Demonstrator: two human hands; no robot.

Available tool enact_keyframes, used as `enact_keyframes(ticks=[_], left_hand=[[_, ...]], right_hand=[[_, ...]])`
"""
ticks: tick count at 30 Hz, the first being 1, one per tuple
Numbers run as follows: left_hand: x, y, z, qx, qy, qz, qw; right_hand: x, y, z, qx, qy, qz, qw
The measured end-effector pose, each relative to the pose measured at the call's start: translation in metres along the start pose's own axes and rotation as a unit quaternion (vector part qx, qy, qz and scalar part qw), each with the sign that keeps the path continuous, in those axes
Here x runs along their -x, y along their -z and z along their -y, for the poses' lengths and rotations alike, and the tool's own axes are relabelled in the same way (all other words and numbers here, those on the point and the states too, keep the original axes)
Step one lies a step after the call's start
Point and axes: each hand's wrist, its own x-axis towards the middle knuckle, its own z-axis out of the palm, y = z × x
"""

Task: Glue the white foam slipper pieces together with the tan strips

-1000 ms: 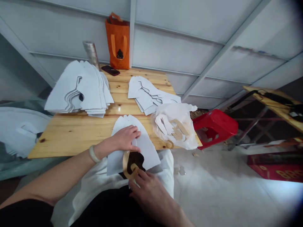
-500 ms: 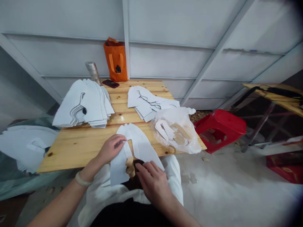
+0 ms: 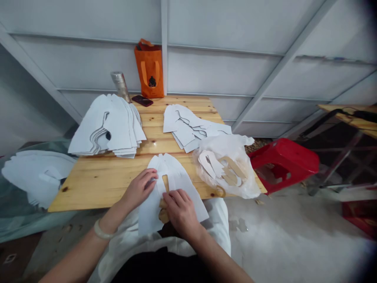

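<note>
Left hand (image 3: pixel 140 189) flat; right hand (image 3: pixel 180 214) atop tan strip (image 3: pixel 163 215)

A white cut-out (image 3: pixel 150 215) lies across the near edge of the table (image 3: pixel 88 192) — its scalloped top on the wood, its lower end past the edge. A narrow tan strip (image 3: pixel 165 183) runs up its middle — the lower part bunched, partly hidden

A: Where does the view come from?
B: One camera worn on the person's head, facing forward and down.
A: How near is it?
B: Close: the left grip (image 3: pixel 139 190) and right grip (image 3: pixel 180 213) sit low in frame, with the tabletop (image 3: pixel 91 188) beyond them and the panelled wall (image 3: pixel 220 67) farther off.
</note>
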Motion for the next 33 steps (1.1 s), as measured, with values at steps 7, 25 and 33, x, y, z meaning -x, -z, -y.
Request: enact_keyframes(ticks=[7, 25, 33], left_hand=[[0.001, 0.0, 0.001, 0.004, -0.019, 0.003, 1.0], [0.002, -0.001, -0.001, -0.017, -0.003, 0.022, 1.0], [0.002, -0.002, 0.0, -0.016, 0.002, 0.021, 1.0]], right_hand=[[-0.017, 0.01, -0.014, -0.031, 0.021, -0.026, 0.999], [-0.029, 0.037, -0.019, -0.004, 0.144, 0.049, 0.988], [-0.015, 0.024, -0.012, -0.001, 0.12, 0.067, 0.991]])
